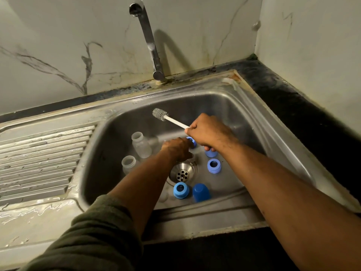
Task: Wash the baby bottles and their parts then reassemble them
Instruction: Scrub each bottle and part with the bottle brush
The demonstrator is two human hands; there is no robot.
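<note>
Two clear bottles without tops stand at the left of the steel sink (254, 122), one further back (141, 145) and one nearer (129, 163). My right hand (210, 132) grips the white handle of a bottle brush (160, 114), whose grey head points up and to the left above the basin. My left hand (176, 149) reaches down to the basin floor, its fingers curled at a blue screw ring (191, 141). More blue rings lie around the drain (214, 166) (181, 190), one partly hidden under my right hand (211, 153). A dark blue cap (201, 192) stands near the front wall.
The drain strainer (182, 173) sits in the middle of the basin floor. The tap (152, 45) rises behind the sink, with no water running. A wet ribbed drainboard (39, 159) lies to the left, and a dark counter (293, 98) to the right.
</note>
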